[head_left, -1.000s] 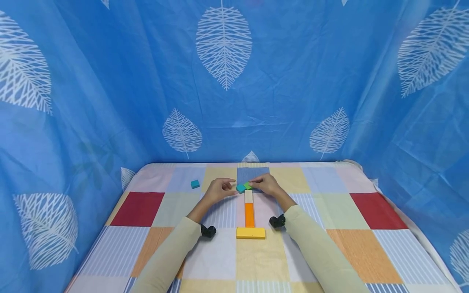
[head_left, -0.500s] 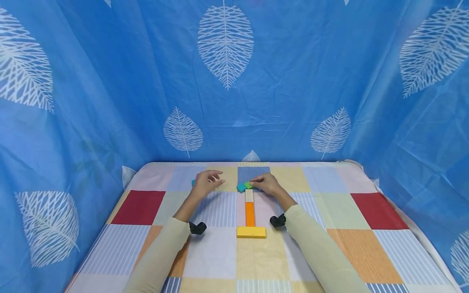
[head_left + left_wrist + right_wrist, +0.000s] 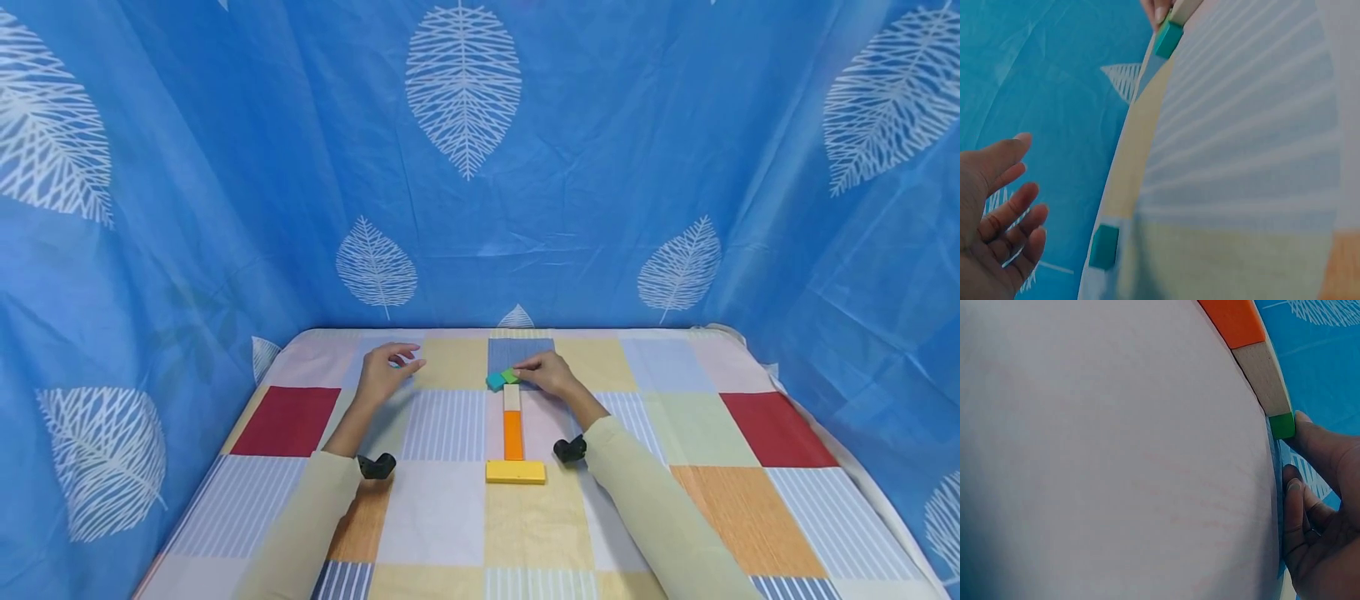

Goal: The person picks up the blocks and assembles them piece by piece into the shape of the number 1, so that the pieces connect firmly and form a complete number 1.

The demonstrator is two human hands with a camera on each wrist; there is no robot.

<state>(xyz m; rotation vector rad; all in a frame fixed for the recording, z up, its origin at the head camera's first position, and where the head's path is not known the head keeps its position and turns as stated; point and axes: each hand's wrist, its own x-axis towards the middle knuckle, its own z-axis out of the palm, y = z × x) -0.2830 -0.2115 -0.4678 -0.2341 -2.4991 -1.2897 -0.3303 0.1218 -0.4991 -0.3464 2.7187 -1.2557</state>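
My right hand (image 3: 551,374) holds a small green block (image 3: 510,376) at the far end of a row of blocks; in the right wrist view the thumb lies against its side. A teal block (image 3: 496,382) sits at the green one's left. Below them, a plain wood block (image 3: 512,397) and an orange block (image 3: 513,435) run in line down to a yellow block (image 3: 515,472) lying crosswise. My left hand (image 3: 384,372) hovers with loosely bent fingers and nothing in them. A second teal block (image 3: 1104,247) lies beyond it, mostly hidden by the fingers in the head view.
A patchwork cloth (image 3: 431,508) covers the table. Blue curtains (image 3: 555,208) with white leaf prints hang at the back and both sides, close to the table's far edge. Both wrists wear small black cameras.
My left hand has moved away from the block row to the left, over toward the separate teal block. The right hand has stayed at the green block.
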